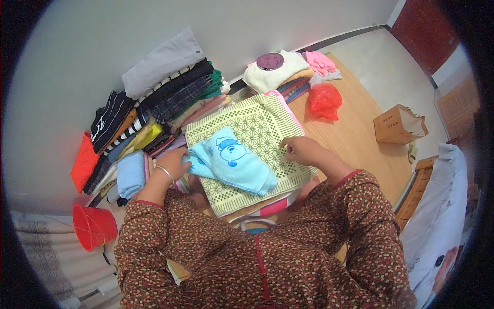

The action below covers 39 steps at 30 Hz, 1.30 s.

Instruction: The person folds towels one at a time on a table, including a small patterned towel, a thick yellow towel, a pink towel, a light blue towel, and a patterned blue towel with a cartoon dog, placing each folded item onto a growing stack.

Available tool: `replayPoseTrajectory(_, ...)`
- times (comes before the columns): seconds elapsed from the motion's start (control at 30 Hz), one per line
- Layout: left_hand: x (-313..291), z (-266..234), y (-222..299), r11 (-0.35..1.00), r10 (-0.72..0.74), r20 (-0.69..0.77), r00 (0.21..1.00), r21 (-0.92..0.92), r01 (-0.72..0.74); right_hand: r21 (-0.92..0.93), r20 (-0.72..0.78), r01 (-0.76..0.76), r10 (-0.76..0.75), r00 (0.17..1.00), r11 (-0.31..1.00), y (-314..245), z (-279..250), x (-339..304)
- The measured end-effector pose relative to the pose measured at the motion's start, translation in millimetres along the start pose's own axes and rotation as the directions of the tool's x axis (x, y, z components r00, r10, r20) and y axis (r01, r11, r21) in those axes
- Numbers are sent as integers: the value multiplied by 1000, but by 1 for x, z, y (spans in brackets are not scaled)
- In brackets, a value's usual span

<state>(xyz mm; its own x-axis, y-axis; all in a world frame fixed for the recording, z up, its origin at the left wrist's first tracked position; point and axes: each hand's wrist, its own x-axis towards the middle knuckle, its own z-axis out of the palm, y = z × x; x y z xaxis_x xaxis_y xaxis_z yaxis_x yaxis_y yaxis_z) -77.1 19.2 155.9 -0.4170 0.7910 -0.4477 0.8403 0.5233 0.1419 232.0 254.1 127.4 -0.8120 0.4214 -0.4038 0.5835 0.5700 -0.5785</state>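
A light blue towel (246,170) with a darker blue cartoon bear lies partly folded on a yellow-green patterned cloth (265,123). At the towel's left end is my left hand (175,167), a bracelet on its wrist; its fingers are closed on the towel's edge. My right hand (302,153) hovers over the right side of the patterned cloth, apart from the towel. Its fingers are curled together, and I see nothing in them. Beneath the patterned cloth, other fabric layers show at the near edge, including a pink-and-white piece (274,207).
Piles of folded clothes (175,98) line the wall at left, near a red bucket (92,226). Further back sit more folded textiles (280,72) and a red plastic bag (325,102). A brown paper bag (399,126) stands at right, beyond a white-draped wooden piece (435,201).
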Motion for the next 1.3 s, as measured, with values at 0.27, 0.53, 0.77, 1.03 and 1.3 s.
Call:
replayPoseTrajectory(0.27,3,17,53,857,513,-162,843,37,-515,85,76,325,-331,940,942,-29,22,-10)
replayPoseTrajectory(0.53,9,16,61,879,474,-180,862,45,-474,-22,-169,545,-540,824,838,-40,38,-5)
replayPoseTrajectory(0.77,0,12,88,724,674,-335,659,122,-679,222,-203,287,-243,948,932,-36,25,3)
replayPoseTrajectory(1.03,2,18,110,555,806,-314,501,107,-825,706,-1,81,-114,994,704,-28,26,10)
replayPoseTrajectory(1.3,23,27,108,654,621,-440,648,-165,-738,545,25,272,-340,940,793,-31,14,3)
